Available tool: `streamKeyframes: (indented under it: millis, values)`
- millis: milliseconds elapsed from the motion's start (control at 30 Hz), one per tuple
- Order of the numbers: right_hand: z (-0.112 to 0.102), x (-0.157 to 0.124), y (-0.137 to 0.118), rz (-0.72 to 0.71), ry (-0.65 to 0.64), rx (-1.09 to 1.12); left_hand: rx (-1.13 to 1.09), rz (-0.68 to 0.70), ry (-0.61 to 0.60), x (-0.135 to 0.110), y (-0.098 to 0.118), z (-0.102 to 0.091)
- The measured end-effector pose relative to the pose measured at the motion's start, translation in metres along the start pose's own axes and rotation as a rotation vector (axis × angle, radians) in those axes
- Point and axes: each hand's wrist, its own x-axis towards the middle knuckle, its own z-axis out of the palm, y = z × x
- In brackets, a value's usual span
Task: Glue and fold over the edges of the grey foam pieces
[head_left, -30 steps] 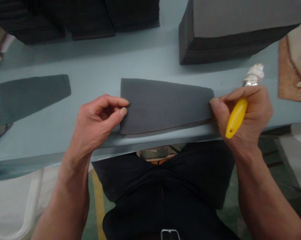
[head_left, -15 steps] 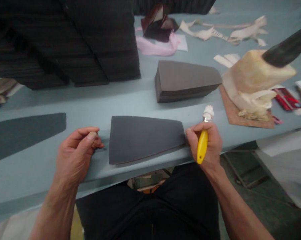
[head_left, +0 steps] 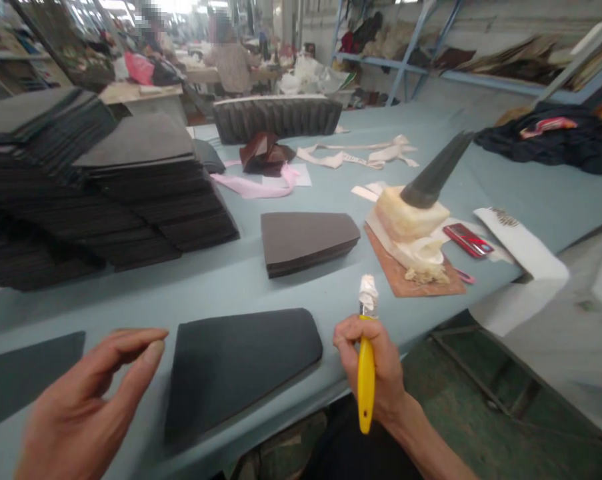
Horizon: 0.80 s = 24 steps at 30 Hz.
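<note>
A dark grey wedge-shaped foam piece (head_left: 231,367) lies flat at the near edge of the blue-grey table (head_left: 311,287). My left hand (head_left: 81,407) hovers just left of it, fingers stretched out and holding nothing. My right hand (head_left: 375,373) is closed round a yellow-handled tool (head_left: 365,380) whose tip is wrapped in white cloth; it sits at the piece's right end. Another flat grey piece (head_left: 25,377) lies at the far left.
A small stack of grey wedges (head_left: 305,241) stands mid-table. Tall stacks of dark foam sheets (head_left: 91,187) fill the left. A yellowish block with a dark brush handle (head_left: 415,220) rests on a brown board, beside a red phone (head_left: 468,240). Other people work at far tables.
The view has swung upward, showing the whole workshop. My left hand has come off the foam piece and opened. My right hand still grips the yellow tool by the piece's right end.
</note>
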Motion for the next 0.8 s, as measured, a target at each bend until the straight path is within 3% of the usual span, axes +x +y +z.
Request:
streamKeyframes:
  millis: [67,133,200,333,433,633,700,800]
  values:
    - [-0.007,0.008,-0.006,0.048,0.006,0.055,0.051,0.073,-0.012,0.019,0.039,0.016]
    - [-0.014,0.018,-0.010,0.137,0.005,0.138,0.040,0.224,-0.185,0.041,0.072,0.033]
    - [-0.022,0.031,-0.010,0.219,-0.024,0.229,0.010,0.365,-0.248,0.064,0.096,0.049]
    - [-0.033,0.064,-0.008,0.312,-0.147,0.330,0.007,0.537,-0.416,0.111,0.122,0.081]
    - [-0.034,0.085,-0.004,0.300,-0.108,0.287,0.033,0.622,-0.532,0.146,0.135,0.104]
    - [-0.024,0.108,0.010,0.345,-0.009,0.270,0.063,0.596,-0.723,0.207,0.147,0.148]
    - [-0.021,0.113,0.015,0.343,-0.004,0.267,-0.015,0.478,-0.822,0.221,0.145,0.157]
    - [-0.016,0.123,0.018,0.299,-0.027,0.236,-0.173,0.188,-0.968,0.233,0.139,0.160]
